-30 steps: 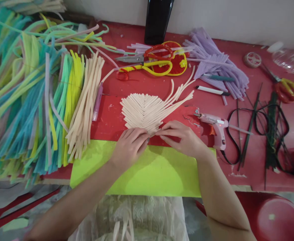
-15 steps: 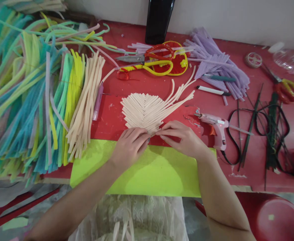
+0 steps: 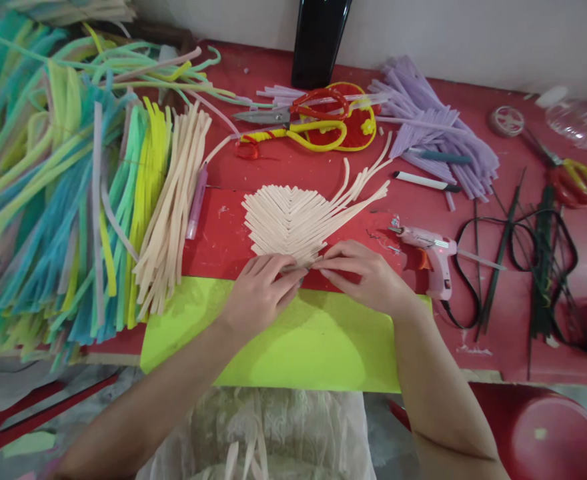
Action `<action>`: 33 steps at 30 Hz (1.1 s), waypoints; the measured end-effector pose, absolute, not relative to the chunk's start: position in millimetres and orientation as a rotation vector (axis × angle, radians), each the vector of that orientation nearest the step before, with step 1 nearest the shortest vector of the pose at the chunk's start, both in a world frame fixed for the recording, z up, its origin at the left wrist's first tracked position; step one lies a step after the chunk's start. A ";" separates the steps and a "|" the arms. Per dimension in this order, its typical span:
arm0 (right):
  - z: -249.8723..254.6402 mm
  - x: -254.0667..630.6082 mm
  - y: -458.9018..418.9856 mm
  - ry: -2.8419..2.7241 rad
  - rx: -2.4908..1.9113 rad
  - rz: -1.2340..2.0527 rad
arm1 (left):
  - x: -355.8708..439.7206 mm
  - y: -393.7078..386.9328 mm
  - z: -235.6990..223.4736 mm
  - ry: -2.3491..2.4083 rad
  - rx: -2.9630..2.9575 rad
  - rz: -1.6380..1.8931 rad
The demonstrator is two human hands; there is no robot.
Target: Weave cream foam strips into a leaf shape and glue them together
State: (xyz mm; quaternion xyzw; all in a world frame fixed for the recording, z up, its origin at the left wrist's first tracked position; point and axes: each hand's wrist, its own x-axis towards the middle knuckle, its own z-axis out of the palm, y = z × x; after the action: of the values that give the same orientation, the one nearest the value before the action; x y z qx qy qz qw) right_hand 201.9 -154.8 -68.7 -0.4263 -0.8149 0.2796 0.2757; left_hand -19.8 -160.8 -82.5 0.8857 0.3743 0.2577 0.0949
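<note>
A cream heart-shaped weave of fuzzy strips [image 3: 293, 220] lies on a red sheet [image 3: 218, 240], with loose strip ends trailing up to the right. My left hand [image 3: 261, 290] and my right hand [image 3: 368, 277] meet at the weave's lower tip, fingers pinched together on the strip ends there. Both wrists rest over a lime green sheet [image 3: 298, 347].
A big pile of coloured fuzzy strips [image 3: 63, 193] fills the left. Red and yellow scissors [image 3: 308, 120] and lilac strips [image 3: 433, 127] lie behind. To the right of my hands are a pink glue gun [image 3: 431, 257], its black cord, green wires [image 3: 543, 260] and more scissors [image 3: 571, 177].
Almost nothing: my left fingers have shifted slightly right along the weave's lower tip. The view has barely moved.
</note>
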 end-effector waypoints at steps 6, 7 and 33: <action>-68.2 201.3 -154.5 -2.178 -1.153 0.761 | -18.8 -161.0 -81.1 1.110 2.662 0.771; -68.2 201.2 -154.5 -2.176 -1.153 0.762 | -18.8 -161.1 -81.1 1.112 2.665 0.763; -70.1 202.1 -154.9 -2.194 -1.164 0.759 | -17.3 -161.7 -79.2 1.095 2.759 0.730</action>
State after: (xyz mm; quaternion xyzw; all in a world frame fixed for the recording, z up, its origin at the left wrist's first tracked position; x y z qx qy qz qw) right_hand 202.1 -154.9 -70.1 -0.4317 -0.8136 0.2816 0.2691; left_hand -17.3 -161.7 -79.2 0.9018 0.3579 0.2385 0.0424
